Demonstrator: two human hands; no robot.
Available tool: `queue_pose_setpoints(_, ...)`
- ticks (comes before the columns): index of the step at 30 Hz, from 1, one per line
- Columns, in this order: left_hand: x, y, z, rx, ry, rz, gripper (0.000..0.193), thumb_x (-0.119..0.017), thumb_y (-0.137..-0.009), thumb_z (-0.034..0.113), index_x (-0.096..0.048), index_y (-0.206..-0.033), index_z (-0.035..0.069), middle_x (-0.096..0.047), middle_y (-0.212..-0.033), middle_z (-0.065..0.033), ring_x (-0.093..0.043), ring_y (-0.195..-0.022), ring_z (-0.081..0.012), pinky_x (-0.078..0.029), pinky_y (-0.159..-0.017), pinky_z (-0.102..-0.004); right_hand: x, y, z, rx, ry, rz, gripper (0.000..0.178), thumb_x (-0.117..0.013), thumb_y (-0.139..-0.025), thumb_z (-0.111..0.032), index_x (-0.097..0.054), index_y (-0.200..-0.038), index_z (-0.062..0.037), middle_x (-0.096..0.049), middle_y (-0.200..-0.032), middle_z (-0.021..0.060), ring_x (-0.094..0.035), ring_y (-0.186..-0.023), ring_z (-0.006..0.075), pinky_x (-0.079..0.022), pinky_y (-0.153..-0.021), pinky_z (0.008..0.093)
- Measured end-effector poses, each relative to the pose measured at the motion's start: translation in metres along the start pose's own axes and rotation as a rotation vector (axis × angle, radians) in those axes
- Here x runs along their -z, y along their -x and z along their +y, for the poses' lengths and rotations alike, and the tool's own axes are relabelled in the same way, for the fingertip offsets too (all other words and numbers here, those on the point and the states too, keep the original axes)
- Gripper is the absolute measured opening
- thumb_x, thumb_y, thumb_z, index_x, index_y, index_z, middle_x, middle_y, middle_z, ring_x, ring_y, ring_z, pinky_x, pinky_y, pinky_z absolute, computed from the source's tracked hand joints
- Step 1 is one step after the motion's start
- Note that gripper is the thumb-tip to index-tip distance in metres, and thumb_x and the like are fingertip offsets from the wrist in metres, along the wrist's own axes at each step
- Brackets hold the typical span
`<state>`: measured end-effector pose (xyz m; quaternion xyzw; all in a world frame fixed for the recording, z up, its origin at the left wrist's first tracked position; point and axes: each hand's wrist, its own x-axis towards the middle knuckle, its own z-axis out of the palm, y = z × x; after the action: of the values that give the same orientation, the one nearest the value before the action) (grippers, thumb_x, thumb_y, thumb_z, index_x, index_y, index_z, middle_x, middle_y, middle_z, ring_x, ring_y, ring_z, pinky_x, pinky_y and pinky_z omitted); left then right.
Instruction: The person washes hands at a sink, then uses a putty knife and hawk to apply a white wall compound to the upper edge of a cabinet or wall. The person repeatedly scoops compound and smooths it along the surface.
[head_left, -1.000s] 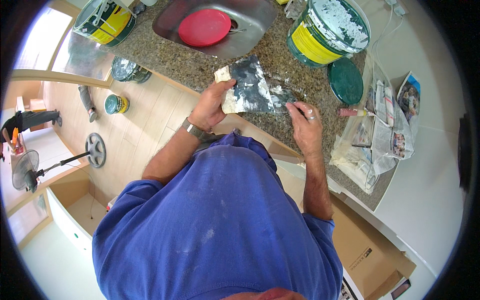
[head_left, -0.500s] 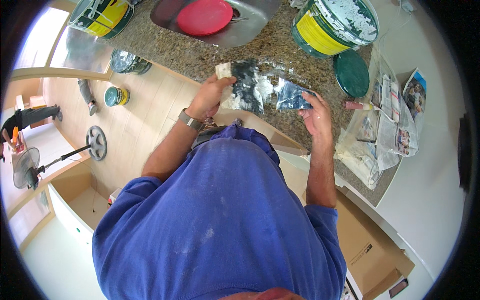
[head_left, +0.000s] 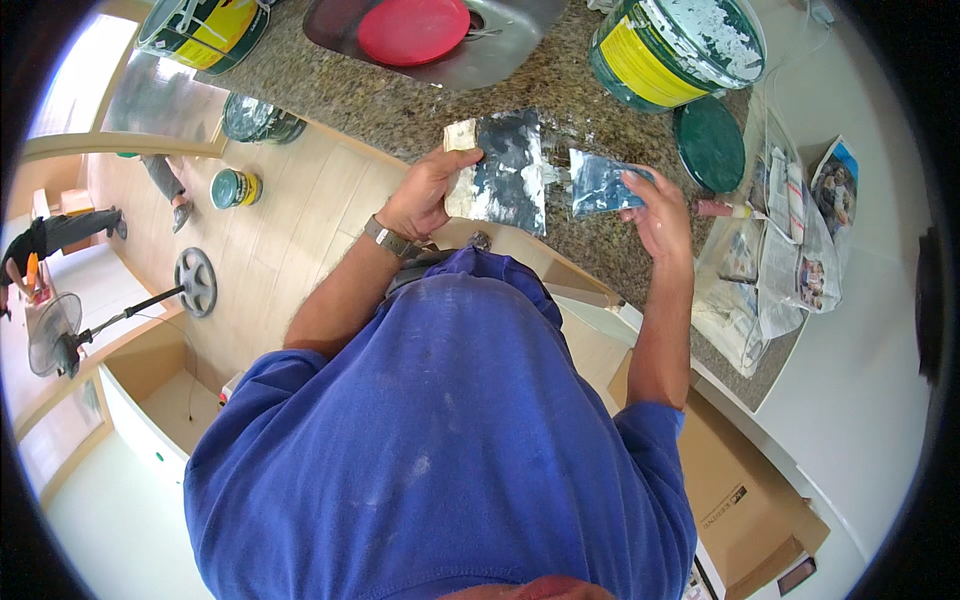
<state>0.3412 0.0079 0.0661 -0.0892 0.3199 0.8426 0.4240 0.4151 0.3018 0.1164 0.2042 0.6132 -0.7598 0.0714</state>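
Note:
My left hand (head_left: 422, 197), with a watch on its wrist, grips a flat dark plate (head_left: 512, 165) by its pale edge strip, thumb on top. White putty is smeared over the plate's face. In my right hand (head_left: 662, 215) is a flat, bluish putty scraper (head_left: 597, 184), pinched at its right end and streaked with white. Its left edge is a short gap from the plate's right edge. Both tools are above the near edge of a brown speckled countertop (head_left: 400, 112), which shows white smudges between them.
Beyond the hands are a sink (head_left: 535, 25) with a red plate (head_left: 412, 30) and a putty-smeared green bucket (head_left: 665, 55). A green lid (head_left: 708, 145), a pinkish tube (head_left: 722, 209) and newspaper (head_left: 785, 280) lie at right. A standing fan (head_left: 60, 340) and other people's legs (head_left: 165, 185) are at left.
Both hands have shifted a little to the right with their tools. The thick white putty along the plate's right edge is gone, and the plate's face looks more thinly smeared.

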Motion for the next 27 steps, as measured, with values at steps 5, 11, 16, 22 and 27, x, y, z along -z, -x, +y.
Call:
queue_pose_setpoints(5, -0.009, 0.0, 0.0, -0.037, 0.085, 0.066, 0.024, -0.045, -0.092, 0.016, -0.054, -0.108, 0.0, -0.064, -0.1, -0.0109, -0.064, -0.089, -0.021, -0.052, -0.082, -0.0346, -0.044, 0.036, -0.008, 0.369, 0.579, 0.251, 0.021, -0.059, -0.086, -0.009, -0.063, -0.105, -0.0003, -0.064, -0.094, 0.0068, -0.058, -0.076, 0.0127, -0.047, -0.065, 0.0254)
queue_pose_setpoints(11, -0.024, 0.004, -0.004, 0.031, 0.241, -0.003, 0.026, -0.044, -0.093, 0.017, -0.053, -0.11, 0.0, -0.063, -0.103, -0.0121, -0.063, -0.091, -0.022, -0.05, -0.086, -0.0366, -0.064, 0.042, 0.017, 0.886, 1.043, 0.094, 0.028, -0.063, -0.077, -0.002, -0.065, -0.104, -0.0077, -0.06, -0.099, 0.008, -0.058, -0.089, 0.0242, -0.049, -0.077, 0.0343)
queue_pose_setpoints(16, -0.022, 0.008, -0.001, -0.023, 0.227, 0.027, 0.026, -0.044, -0.093, 0.017, -0.051, -0.111, 0.0, -0.062, -0.105, -0.0131, -0.063, -0.092, -0.0235, -0.051, -0.086, -0.0373, -0.051, 0.043, 0.01, 0.837, 1.402, 0.085, 0.032, -0.063, -0.074, -0.003, -0.064, -0.105, -0.0098, -0.058, -0.097, 0.0061, -0.057, -0.088, 0.0249, -0.049, -0.077, 0.0354)
queue_pose_setpoints(22, -0.008, 0.003, 0.001, -0.183, -0.139, 0.303, 0.022, -0.047, -0.091, 0.013, -0.052, -0.108, 0.0, -0.062, -0.098, -0.0085, -0.062, -0.085, -0.0182, -0.051, -0.074, -0.0324, -0.059, 0.061, -0.006, 0.875, 1.362, 0.006, 0.032, -0.06, -0.073, -0.005, -0.062, -0.104, -0.0078, -0.058, -0.097, 0.0052, -0.057, -0.088, 0.0233, -0.048, -0.078, 0.0334)
queue_pose_setpoints(27, -0.024, 0.006, -0.011, -0.2, -0.261, 0.326, 0.021, -0.05, -0.088, 0.011, -0.052, -0.107, 0.002, -0.06, -0.097, -0.0061, -0.057, -0.083, -0.0134, -0.046, -0.071, -0.027, -0.078, 0.057, -0.004, 0.792, 1.469, -0.08, 0.023, -0.058, -0.079, -0.008, -0.062, -0.102, -0.006, -0.061, -0.096, 0.0086, -0.059, -0.086, 0.0259, -0.049, -0.075, 0.0354)
